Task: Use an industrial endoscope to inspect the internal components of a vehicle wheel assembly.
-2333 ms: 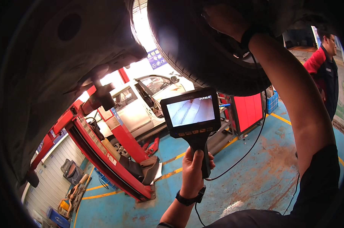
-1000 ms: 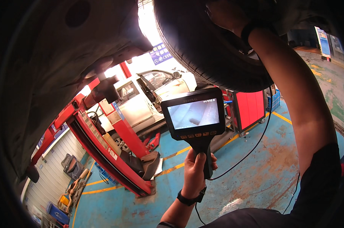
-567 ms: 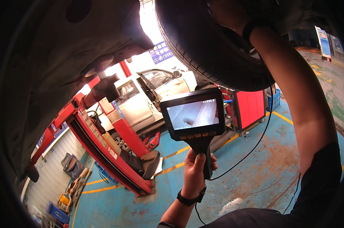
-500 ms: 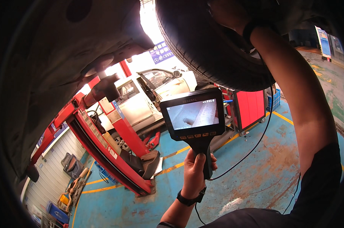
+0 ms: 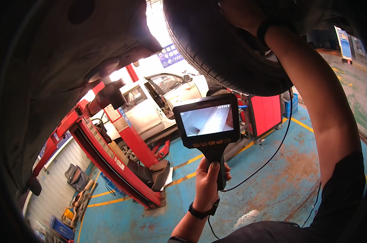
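My left hand [image 5: 209, 182] is wrapped round the handle of a black inspection camera with a screen [image 5: 206, 119], thumb on the front, held upright at centre. Its screen shows a pale, streaked surface. A black cable [image 5: 272, 160] curves from the handle's base up toward the wheel. Above, a raised car's tyre [image 5: 199, 48] hangs. My right hand [image 5: 238, 14] reaches up into shadow at the wheel's inner side; its fingers are too dark to make out, so what they touch is hidden.
The car's dark underside [image 5: 66, 52] overhangs at left, beside a red lift post [image 5: 106, 162]. Behind are a white car [image 5: 153, 117] with an open door, a red tool cart [image 5: 264, 113], a blue crate [image 5: 290, 105] and, lower left, bags and tools [image 5: 76, 182].
The co-worker seen at the right 2.3 seconds ago is out of view. The picture on the screen has changed. My raised right arm and left hand have barely moved.
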A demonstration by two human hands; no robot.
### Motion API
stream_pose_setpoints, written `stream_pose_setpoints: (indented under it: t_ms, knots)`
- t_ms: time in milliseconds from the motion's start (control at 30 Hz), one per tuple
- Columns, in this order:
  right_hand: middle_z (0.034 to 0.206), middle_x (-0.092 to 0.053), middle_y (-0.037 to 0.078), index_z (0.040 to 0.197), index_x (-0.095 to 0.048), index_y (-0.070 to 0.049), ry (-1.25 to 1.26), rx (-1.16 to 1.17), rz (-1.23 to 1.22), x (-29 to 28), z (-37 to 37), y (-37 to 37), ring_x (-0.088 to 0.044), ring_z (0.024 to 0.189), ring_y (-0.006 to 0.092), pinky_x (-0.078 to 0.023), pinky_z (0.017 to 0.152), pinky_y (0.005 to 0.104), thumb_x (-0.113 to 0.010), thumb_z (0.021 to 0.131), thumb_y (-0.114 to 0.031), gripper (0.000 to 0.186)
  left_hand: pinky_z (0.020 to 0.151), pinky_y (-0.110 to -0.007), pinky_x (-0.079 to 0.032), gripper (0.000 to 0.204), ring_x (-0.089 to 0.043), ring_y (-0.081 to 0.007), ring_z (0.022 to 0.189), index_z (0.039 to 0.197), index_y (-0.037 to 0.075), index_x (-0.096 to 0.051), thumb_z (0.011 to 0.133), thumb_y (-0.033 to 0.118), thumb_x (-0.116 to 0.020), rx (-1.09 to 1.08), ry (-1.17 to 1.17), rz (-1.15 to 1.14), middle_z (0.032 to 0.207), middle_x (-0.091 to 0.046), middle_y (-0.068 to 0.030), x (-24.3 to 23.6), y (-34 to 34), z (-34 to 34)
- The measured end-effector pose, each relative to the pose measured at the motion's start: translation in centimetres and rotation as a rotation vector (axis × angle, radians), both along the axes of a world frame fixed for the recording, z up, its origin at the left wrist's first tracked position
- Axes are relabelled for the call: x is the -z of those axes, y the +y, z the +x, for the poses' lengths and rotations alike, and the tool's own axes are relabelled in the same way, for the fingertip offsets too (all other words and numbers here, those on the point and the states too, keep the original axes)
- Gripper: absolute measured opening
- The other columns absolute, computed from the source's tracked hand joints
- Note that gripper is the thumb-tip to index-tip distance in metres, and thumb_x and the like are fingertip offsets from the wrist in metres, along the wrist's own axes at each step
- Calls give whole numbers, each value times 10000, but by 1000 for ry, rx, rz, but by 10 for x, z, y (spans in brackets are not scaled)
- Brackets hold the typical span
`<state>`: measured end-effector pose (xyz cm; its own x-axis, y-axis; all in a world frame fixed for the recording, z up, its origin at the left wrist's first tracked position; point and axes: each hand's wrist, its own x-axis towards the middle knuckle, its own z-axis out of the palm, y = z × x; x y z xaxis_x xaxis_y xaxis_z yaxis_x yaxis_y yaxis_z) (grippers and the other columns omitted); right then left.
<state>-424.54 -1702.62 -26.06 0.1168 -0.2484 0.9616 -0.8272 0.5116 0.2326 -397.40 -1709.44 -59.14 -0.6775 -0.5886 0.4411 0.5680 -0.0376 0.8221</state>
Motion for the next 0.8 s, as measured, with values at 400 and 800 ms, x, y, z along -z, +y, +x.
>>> stream_pose_setpoints:
  t_ms: [400, 800]
  knots:
    - [886, -712, 207, 896, -732, 0, -15, 83, 58, -5, 5, -2, -701, 851, 362, -548, 761, 470, -529, 858, -88, 224, 627, -271, -547, 353, -641, -145, 684, 1179, 37, -546, 970, 312, -619, 22, -2, -27, 873, -643, -101, 8, -4, -3]
    - [859, -706, 209, 847, -732, -2, 66, 87, 46, -6, -4, -6, -694, 806, 371, -546, 725, 466, -543, 829, -79, 205, 666, -295, -545, 315, -644, -157, 717, 1154, 28, -552, 966, 271, -622, 95, 44, -48, 895, -646, -99, 32, -6, -7]
